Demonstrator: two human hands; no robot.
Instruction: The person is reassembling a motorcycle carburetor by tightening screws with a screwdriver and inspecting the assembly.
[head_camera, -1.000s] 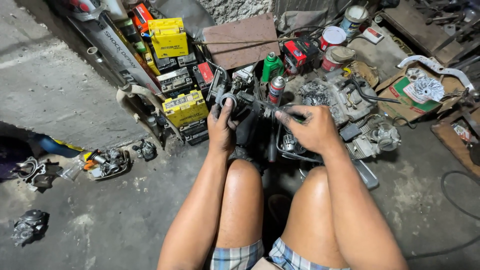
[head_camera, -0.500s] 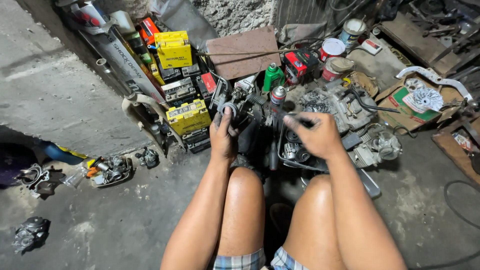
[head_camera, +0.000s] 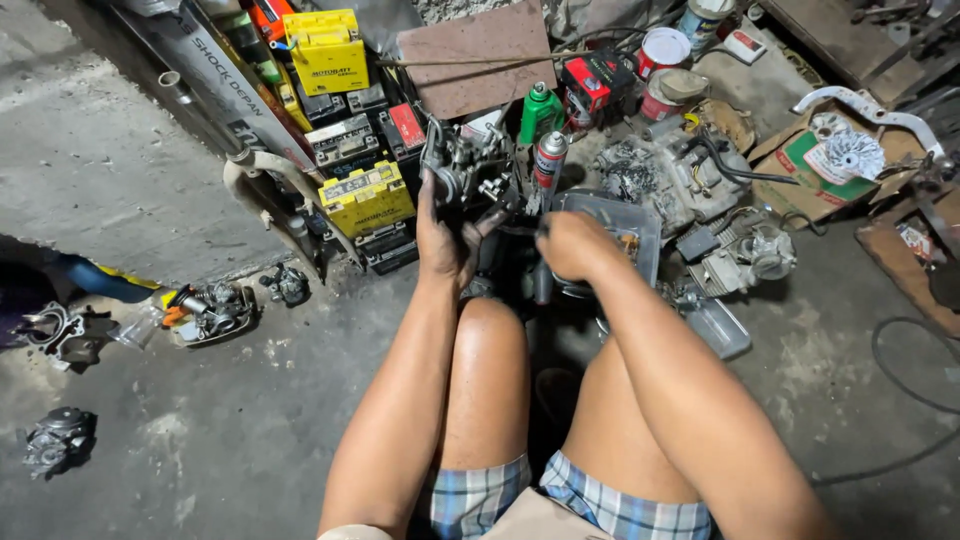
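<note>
Left hand (head_camera: 443, 232), grease-blackened, is wrapped around the lower body of a small metal carburetor (head_camera: 468, 172), fingers closed on it; the part stands upright above the palm, raised over the person's left knee. Right hand (head_camera: 572, 243) is curled into a loose fist just right of the carburetor, knuckles up; whether it pinches anything cannot be told. Directly behind the right hand lies a grey plastic tray (head_camera: 634, 222) with small parts inside. Just beyond the carburetor stand 2 spray cans: 1 green can (head_camera: 539, 113) and 1 silver can with a red band (head_camera: 550, 160), side by side. Left of the hands, 2 yellow box-shaped batteries (head_camera: 368, 197) sit in a stack with darker ones, 1 low and 1 high against the wall. A red rectangular box (head_camera: 597, 82) stands behind the cans, a flat brown board (head_camera: 478, 52) next to it. 2 round tins (head_camera: 664, 52) stand farther right. On the concrete floor (head_camera: 150, 450) to the left, well apart, lie 3 loose engine parts (head_camera: 205, 310).
</note>
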